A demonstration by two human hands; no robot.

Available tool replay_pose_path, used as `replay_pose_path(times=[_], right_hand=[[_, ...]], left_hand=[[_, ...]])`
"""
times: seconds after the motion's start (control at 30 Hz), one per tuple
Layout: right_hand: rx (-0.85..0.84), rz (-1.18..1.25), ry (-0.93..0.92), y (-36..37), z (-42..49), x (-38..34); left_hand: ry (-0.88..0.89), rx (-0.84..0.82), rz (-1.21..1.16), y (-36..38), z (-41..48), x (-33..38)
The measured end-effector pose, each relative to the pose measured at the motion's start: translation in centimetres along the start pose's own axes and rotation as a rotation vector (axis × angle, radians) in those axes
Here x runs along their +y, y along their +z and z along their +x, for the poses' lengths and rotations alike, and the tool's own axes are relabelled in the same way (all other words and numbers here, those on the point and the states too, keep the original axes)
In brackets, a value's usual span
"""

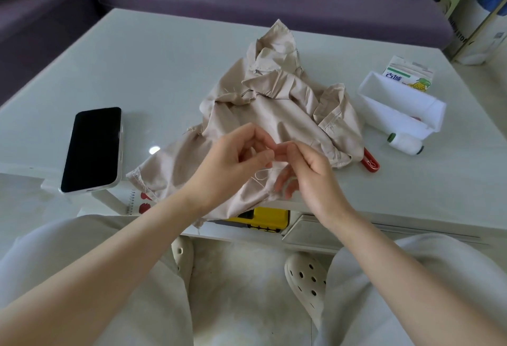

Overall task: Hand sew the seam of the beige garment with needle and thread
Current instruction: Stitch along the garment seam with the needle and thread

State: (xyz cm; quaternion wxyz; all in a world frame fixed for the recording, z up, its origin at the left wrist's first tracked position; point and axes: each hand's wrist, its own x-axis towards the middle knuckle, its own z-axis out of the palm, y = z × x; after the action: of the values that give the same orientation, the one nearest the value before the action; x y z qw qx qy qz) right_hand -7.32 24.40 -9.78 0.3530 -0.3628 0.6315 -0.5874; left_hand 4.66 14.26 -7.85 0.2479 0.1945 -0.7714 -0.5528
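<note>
Beige garment (274, 109): thin woven cloth, crumpled, stitched hems. It lies at centre frame on a glossy pale table (164, 57), one corner draping over the front edge. Left hand (233, 159) and right hand (310, 170) meet above it, thumbs and forefingers curled, pinching fine white thread (260, 178). Needle too small to make out.

Fingertips meet over the crumpled beige garment (279, 104) on the bench (164, 57).
The left hand (233, 159) and right hand (307, 170) each pinch fine white thread (259, 177), which loops onto the cloth; the needle is too small to make out. A phone (93, 149) lies to the left, a thread spool (406, 146) to the right.
</note>
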Motion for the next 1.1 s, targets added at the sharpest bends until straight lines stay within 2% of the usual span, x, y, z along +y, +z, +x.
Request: replay_pose_path(times=[0.07, 0.13, 0.37, 0.63, 0.9, 1.0, 1.1], right_hand=[[-0.092, 0.06, 0.061, 0.2, -0.2, -0.6], [-0.085, 0.097, 0.092, 0.1, -0.1, -0.7], [0.254, 0.197, 0.149, -1.5, 1.8, 0.3], [0.35, -0.046, 0.147, -1.8, 2.3, 1.7], [0.388, -0.187, 0.171, -2.3, 2.4, 2.6], [0.392, -0.256, 0.104, -2.3, 2.2, 2.7], [0.381, -0.351, -0.077, -1.9, 1.6, 2.5]], left_hand=[[-0.009, -0.008, 0.022, 0.3, 0.1, -0.1], [-0.022, 0.002, 0.008, 0.3, 0.1, -0.1], [-0.042, -0.005, -0.132, 0.1, 0.2, 0.7], [0.024, -0.077, -0.273, -0.5, 0.0, 0.6], [0.065, 0.007, -0.323, -1.5, -0.1, 0.7], [0.032, 0.025, -0.296, -1.4, 0.0, 0.7], [-0.039, 0.091, -0.188, -1.3, 0.2, 0.0]])
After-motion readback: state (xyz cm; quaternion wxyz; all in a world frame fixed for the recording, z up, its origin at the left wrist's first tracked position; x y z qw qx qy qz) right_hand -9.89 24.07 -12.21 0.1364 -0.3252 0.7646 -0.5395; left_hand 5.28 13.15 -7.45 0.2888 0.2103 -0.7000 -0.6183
